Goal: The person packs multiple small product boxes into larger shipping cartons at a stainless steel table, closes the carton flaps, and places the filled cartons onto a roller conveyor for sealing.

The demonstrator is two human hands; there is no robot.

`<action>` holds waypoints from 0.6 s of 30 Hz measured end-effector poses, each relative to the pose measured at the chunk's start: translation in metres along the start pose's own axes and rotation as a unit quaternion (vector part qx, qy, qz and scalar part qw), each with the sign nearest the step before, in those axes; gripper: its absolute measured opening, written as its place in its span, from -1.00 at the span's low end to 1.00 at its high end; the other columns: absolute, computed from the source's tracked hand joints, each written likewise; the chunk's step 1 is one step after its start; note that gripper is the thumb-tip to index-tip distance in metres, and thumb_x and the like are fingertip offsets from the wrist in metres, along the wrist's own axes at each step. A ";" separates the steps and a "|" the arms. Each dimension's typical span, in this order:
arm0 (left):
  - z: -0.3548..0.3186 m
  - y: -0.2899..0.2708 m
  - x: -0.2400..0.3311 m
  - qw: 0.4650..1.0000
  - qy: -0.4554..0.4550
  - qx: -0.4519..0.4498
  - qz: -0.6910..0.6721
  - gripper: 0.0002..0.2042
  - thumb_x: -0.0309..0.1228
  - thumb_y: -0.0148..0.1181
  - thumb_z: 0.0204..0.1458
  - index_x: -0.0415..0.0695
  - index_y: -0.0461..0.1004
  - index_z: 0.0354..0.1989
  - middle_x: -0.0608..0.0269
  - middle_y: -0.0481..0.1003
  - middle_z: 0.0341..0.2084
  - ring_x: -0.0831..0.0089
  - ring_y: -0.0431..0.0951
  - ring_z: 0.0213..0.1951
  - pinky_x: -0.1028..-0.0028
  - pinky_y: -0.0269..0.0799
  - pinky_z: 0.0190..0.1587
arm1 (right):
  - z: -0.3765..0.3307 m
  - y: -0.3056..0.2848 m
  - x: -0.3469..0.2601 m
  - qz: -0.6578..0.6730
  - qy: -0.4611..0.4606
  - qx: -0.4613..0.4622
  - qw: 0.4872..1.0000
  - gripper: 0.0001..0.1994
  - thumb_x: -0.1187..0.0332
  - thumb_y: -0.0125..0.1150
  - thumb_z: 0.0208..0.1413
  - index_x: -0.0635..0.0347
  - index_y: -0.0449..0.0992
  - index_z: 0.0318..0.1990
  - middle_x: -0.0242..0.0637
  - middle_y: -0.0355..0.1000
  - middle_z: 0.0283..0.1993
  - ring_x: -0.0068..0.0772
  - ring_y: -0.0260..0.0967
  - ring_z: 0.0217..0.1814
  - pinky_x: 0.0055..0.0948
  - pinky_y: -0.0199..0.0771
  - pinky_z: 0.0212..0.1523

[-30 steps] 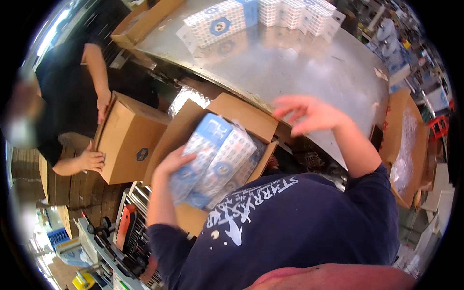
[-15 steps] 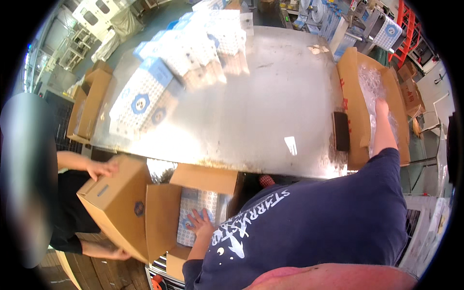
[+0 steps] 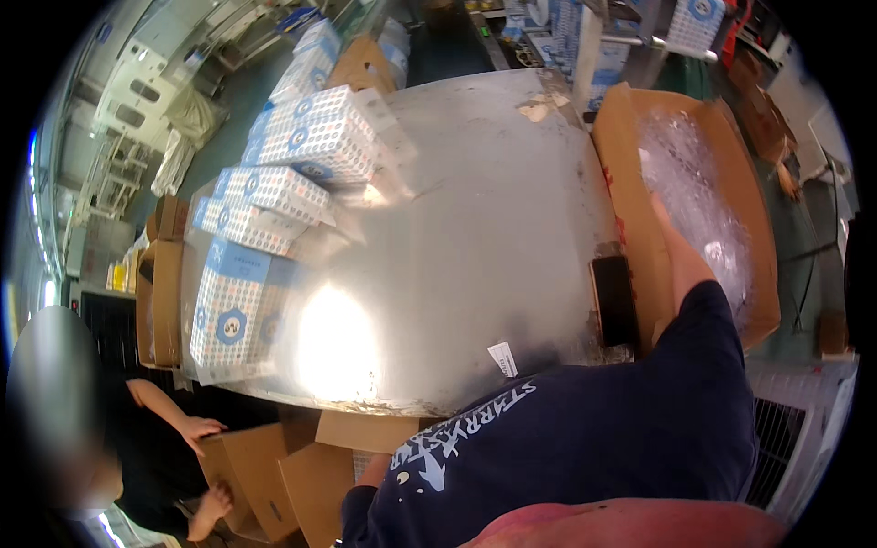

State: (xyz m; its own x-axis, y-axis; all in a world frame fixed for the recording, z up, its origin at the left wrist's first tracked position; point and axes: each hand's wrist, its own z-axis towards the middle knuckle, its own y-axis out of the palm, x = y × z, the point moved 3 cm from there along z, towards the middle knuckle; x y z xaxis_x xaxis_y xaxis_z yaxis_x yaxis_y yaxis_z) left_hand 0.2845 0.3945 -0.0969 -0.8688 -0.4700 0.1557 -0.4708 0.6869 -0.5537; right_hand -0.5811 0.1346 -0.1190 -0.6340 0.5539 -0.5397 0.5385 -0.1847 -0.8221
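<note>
Right hand (image 3: 661, 217) held at clear plastic film (image 3: 699, 205), right of the counter (image 3: 466, 237).
Left hand hidden; neither grip can be told.

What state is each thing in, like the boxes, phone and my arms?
Long box: open, holding clear plastic
Right forearm: extended into long box, hand's grip unclear
Near carton: open; left forearm at it, hand hidden
Other carton: held by co-worker
Phone: flat, screen dark
Patterned packs: grouped on table
</note>
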 end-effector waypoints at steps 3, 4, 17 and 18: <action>0.003 -0.001 0.009 1.000 0.017 0.004 -0.016 -0.45 -0.16 0.18 -0.04 -0.15 0.22 0.08 -0.16 0.26 -0.04 -0.03 0.28 0.00 0.10 0.30 -0.07 | -0.019 -0.007 -0.020 0.010 -0.021 0.004 1.000 -0.59 0.13 0.10 -0.04 0.11 0.47 -0.05 0.02 0.46 -0.13 -0.08 0.41 -0.03 -0.27 0.32 -0.02; -0.001 -0.001 0.007 1.000 0.022 0.003 -0.020 -0.47 -0.16 0.18 -0.04 -0.16 0.24 0.06 -0.15 0.28 -0.07 -0.01 0.31 -0.02 0.13 0.31 -0.07 | -0.032 -0.014 -0.025 0.014 -0.022 0.007 1.000 -0.60 0.14 0.11 -0.05 0.11 0.47 -0.06 0.02 0.46 -0.14 -0.08 0.41 -0.04 -0.28 0.33 -0.03; 0.016 -0.030 -0.015 0.889 0.235 0.247 -0.306 -0.65 -0.35 0.21 -0.01 -0.32 0.42 -0.09 0.08 0.53 -0.23 0.39 0.53 -0.21 0.43 0.44 -0.18 | -0.202 -0.155 -0.225 0.371 -0.140 0.106 0.912 -0.56 0.55 0.17 -0.21 0.18 0.44 -0.04 -0.34 0.46 -0.21 -0.48 0.39 -0.28 -0.52 0.42 -0.26; -0.024 -0.063 0.026 0.889 0.244 0.255 -0.291 -0.70 -0.46 0.14 0.04 -0.30 0.40 -0.05 0.14 0.52 -0.23 0.48 0.49 -0.19 0.47 0.42 -0.14 | -0.230 -0.129 -0.265 0.427 -0.198 0.037 0.881 -0.54 0.56 0.17 -0.20 0.20 0.41 -0.01 -0.36 0.45 -0.19 -0.48 0.39 -0.30 -0.51 0.43 -0.27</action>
State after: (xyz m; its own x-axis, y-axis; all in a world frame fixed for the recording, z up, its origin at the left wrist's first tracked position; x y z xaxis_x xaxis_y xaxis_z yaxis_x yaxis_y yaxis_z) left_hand 0.2884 0.3521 -0.0385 -0.5226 -0.2805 0.8051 -0.8397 0.0061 -0.5430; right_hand -0.3542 0.1983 0.1717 -0.1665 -0.1371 -0.9765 0.8853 -0.4568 -0.0868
